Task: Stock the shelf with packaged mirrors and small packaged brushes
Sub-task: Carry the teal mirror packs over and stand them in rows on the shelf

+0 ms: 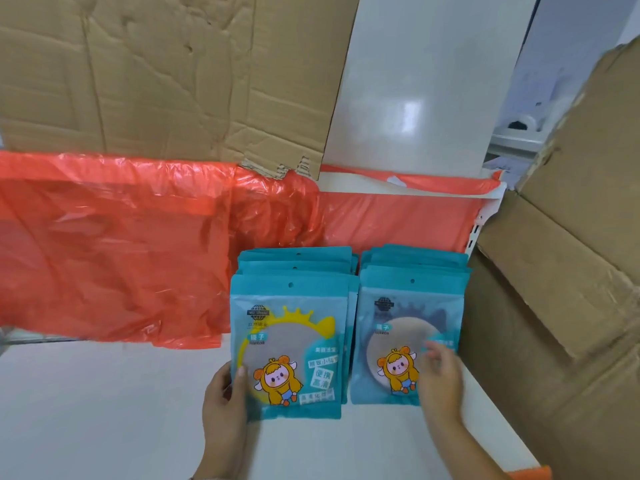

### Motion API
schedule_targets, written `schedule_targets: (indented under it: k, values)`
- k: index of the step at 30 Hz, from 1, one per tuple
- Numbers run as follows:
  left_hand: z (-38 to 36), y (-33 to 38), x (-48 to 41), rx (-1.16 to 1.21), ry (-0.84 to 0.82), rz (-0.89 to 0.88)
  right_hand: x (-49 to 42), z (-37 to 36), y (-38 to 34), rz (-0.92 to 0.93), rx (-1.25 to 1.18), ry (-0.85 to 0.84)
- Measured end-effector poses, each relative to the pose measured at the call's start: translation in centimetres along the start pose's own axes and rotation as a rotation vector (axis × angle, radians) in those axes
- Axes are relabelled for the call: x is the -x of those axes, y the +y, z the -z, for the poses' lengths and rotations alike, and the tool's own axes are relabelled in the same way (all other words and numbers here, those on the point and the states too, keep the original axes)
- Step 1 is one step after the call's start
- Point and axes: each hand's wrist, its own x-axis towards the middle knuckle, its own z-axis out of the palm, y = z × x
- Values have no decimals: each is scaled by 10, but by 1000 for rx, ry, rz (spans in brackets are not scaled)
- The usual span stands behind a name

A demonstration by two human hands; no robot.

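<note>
Two stacks of teal packaged mirrors lie side by side on the white shelf (104, 410). The left stack (294, 268) is topped by a pack with a yellow-rimmed mirror (291, 344); my left hand (223, 407) grips that pack's lower left edge, thumb on its face. The right stack (414, 271) shows a pack with a dark-rimmed mirror (398, 334) on top. My right hand (440, 379), blurred, rests with relaxed fingers on that pack's lower right part. No packaged brushes are in view.
Red plastic sheeting (121, 244) hangs along the shelf's back. A flattened cardboard sheet (166, 74) stands above it. A large cardboard box (561, 289) closes off the right side, close to the right stack. White shelf surface extends left of the packs.
</note>
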Motion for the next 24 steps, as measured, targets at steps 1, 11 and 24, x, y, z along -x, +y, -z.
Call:
schedule_targets:
  k: [1, 11, 24]
  values:
    - [0, -1, 0, -24, 12, -16, 11, -10, -1, 18, 10, -137]
    - [6, -15, -9, -292, -37, -209, 50, -76, -29, -89, 15, -574]
    - [-9, -12, -19, -340, 39, -149, 54, -87, -34, -48, 6, -470]
